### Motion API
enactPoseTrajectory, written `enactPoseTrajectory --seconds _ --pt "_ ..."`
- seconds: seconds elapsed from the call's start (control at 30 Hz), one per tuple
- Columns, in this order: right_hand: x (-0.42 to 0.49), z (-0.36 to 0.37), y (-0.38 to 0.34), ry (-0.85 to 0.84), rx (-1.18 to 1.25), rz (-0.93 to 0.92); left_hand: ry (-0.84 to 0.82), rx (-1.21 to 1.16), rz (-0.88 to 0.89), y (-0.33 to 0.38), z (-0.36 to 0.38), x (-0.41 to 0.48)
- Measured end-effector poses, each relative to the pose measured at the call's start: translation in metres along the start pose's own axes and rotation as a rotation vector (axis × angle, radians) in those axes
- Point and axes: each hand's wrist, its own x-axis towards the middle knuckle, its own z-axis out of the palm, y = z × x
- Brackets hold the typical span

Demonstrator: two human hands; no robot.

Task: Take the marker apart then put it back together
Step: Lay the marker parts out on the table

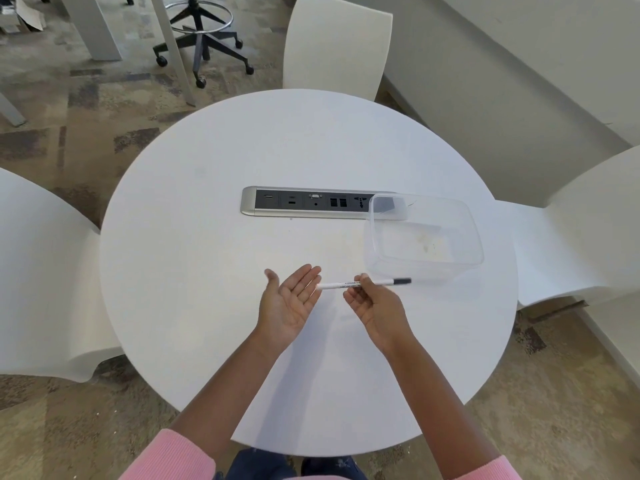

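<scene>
A slim white marker (337, 285) with a black cap at its right end is held level above the round white table (207, 237). My right hand (375, 308) pinches the marker near its middle between thumb and fingers. The black cap sticks out to the right, toward the clear box. My left hand (291, 303) is open, palm up, just left of the marker's white end, with its fingertips close to that end. The marker is in one piece.
A clear plastic box (424, 237) stands on the table right of centre, partly over a silver and black socket strip (304, 202). White chairs (337, 46) surround the table; an office stool base (202, 39) is on the carpet behind.
</scene>
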Motion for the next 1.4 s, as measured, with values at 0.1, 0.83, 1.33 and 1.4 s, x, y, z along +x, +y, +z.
enactPoseTrajectory --seconds 0.1,0.83,1.33,1.4 --pt "-0.010 0.011 -0.001 0.004 -0.398 -0.388 0.013 -0.138 -0.047 0.002 0.001 0.000" --pt "0.012 -0.011 0.024 -0.032 -0.587 -0.286 0.342 0.235 0.133 0.001 -0.033 0.000" --pt "0.024 -0.031 0.031 0.068 -0.532 -0.190 0.679 1.700 0.521 0.053 -0.078 0.024" --pt "0.024 -0.030 0.031 0.080 -0.551 -0.201 0.654 1.685 0.533 0.053 -0.077 0.025"
